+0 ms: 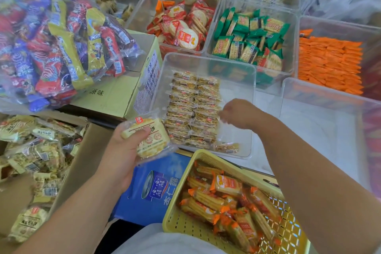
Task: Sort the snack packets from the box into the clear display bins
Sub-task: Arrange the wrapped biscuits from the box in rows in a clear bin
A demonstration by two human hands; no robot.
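Where I grip, left hand [123, 150]: curled round a stack of cream packets [151, 136], beside the box [82, 161].
Right hand [239, 113]: fingers bent at the rows of packets [193, 109]; holding or only touching, I cannot tell.
Clear bin [237, 93]: holds those 2 rows.
Beyond: red packets [181, 27], green packets [247, 41], orange packets [329, 64], in 3 bins.

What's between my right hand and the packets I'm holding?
Head view: rows of packets in the clear bin, between held packets and right hand.

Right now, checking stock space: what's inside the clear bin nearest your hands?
Two rows of cracker packets fill its left half; one loose packet lies in front. The right hand covers part of the right row.
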